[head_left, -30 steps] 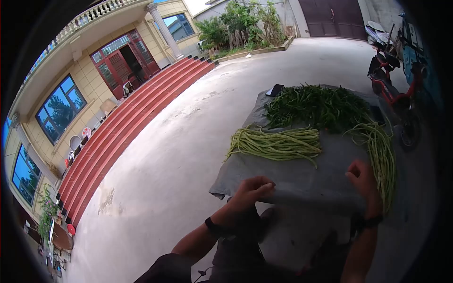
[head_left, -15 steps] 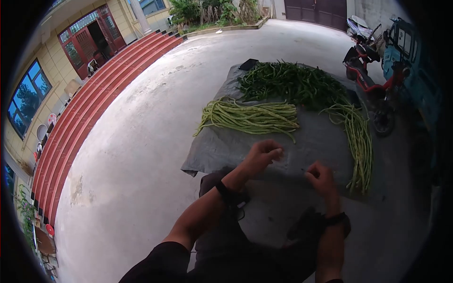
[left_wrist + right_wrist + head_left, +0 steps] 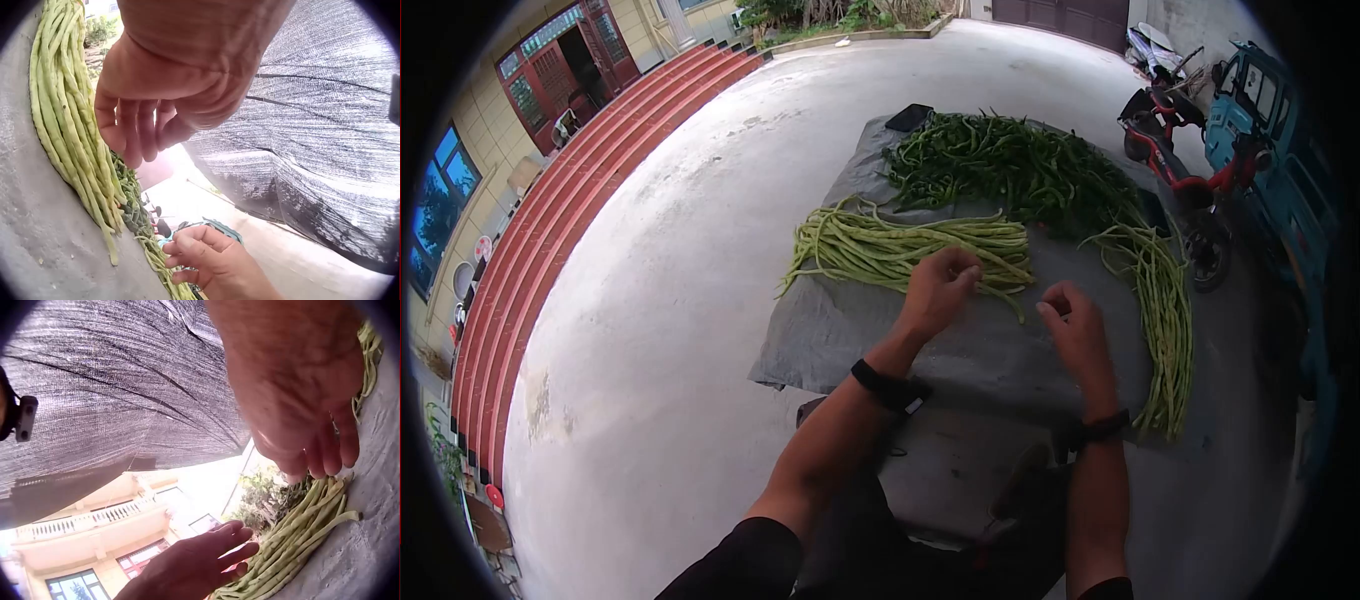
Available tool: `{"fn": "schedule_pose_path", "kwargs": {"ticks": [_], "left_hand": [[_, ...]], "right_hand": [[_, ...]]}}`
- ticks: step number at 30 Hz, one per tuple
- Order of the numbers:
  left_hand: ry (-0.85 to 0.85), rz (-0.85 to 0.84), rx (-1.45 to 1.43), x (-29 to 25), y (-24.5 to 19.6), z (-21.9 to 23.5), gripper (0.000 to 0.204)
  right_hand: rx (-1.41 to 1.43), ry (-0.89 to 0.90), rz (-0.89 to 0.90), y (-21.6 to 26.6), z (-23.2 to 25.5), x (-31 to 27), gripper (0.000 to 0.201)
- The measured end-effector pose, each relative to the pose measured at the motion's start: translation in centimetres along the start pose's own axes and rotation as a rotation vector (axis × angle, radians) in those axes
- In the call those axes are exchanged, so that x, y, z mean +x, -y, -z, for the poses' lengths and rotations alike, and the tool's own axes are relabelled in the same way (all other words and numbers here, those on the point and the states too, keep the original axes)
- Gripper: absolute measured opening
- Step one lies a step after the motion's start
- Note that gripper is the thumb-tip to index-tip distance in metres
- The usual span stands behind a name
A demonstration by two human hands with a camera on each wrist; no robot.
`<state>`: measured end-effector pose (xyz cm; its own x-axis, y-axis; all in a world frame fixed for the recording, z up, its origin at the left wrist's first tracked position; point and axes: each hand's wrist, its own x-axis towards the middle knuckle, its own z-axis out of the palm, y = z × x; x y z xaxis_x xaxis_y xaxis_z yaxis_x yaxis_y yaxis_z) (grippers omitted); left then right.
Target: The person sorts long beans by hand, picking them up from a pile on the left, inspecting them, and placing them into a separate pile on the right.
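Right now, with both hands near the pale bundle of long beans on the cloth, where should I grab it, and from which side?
Grip the pale long bean bundle near its right-hand end, where the pods lie packed and parallel below the left hand. Come down from above, from the near side, fingers wrapping across the pods. The far left end fans out into loose tips, so a grip there would probably shed beans.

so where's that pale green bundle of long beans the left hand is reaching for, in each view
Head: the pale bean bundle lies across the middle of the grey sheet, just beyond the left hand.
Left wrist: it runs down the left edge, beside the fingers.
Right wrist: its ends lie at lower right, beneath the right hand.
Shared landmark: the grey sheet.
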<state>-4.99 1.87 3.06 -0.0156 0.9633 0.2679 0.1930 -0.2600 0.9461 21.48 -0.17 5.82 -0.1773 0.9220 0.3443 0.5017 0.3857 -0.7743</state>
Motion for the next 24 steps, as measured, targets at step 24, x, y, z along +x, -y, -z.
{"fn": "schedule_pose_path", "kwargs": {"ticks": [24], "left_hand": [[0.011, 0.240, -0.295, -0.5, 1.2, 0.6, 0.016]], "right_hand": [[-0.393, -0.183, 0.096, -5.4, -6.2, 5.4, 0.013]]}}
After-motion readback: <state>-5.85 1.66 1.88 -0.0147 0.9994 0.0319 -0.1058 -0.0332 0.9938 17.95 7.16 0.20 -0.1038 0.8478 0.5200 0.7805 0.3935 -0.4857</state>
